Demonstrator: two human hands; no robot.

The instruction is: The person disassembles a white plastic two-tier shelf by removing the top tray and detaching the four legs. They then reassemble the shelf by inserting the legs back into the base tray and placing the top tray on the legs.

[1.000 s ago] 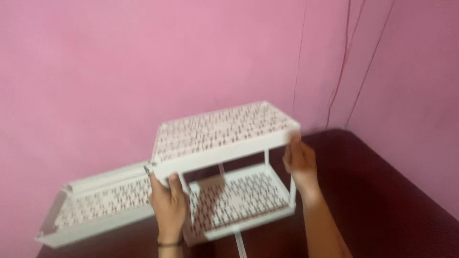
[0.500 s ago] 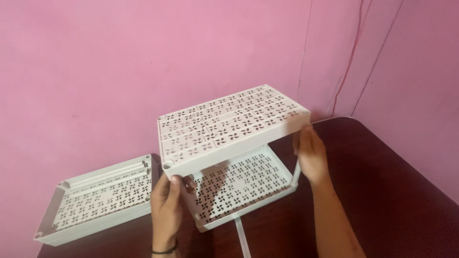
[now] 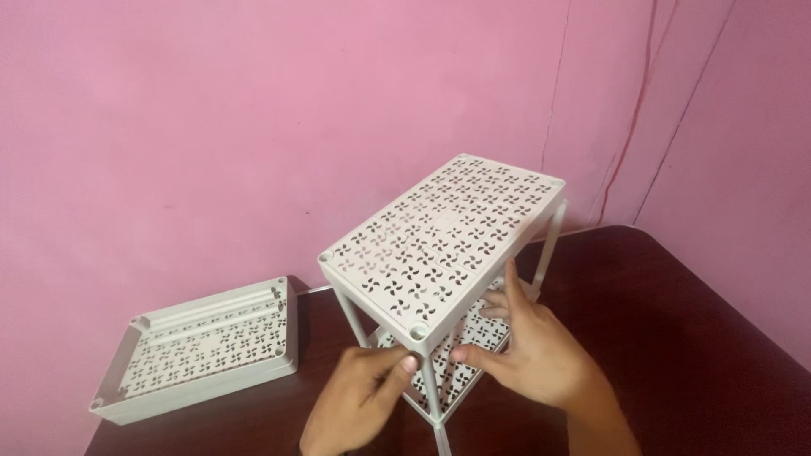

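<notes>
**Rack set upright on the worktop, hands moved to its near corner**

A second ago the white two-tier rack (image 3: 443, 253) was tilted and lifted, the left hand on its near left edge and the right hand gripping its far right end. Now it stands upright on the dark brown worktop (image 3: 676, 338), its top tier level and its lower tier close to the surface. Both hands have come round to the rack's near corner. The view has also shifted, so the rack sits nearer the middle and more of the worktop shows to its right.

The left hand (image 3: 359, 397) is below the rack's near corner, fingers (image 3: 397, 371) curled narrowly and pinched together just beside the near corner post (image 3: 429, 380); whether they actually grip the post cannot be told. The right hand (image 3: 532, 350) is right of that post, fingers spread wide, the thumb reaching toward the post and the fingertips resting at the lower tier (image 3: 473, 338) under the top tier's edge.

Count: one assembled rack with two perforated tiers and three posts clearly visible; one loose perforated shelf tray (image 3: 203, 346) lying flat on the worktop, well apart to the rack's left, unmoved; two hands. Behind the rack is a pink wall (image 3: 211, 127).
</notes>
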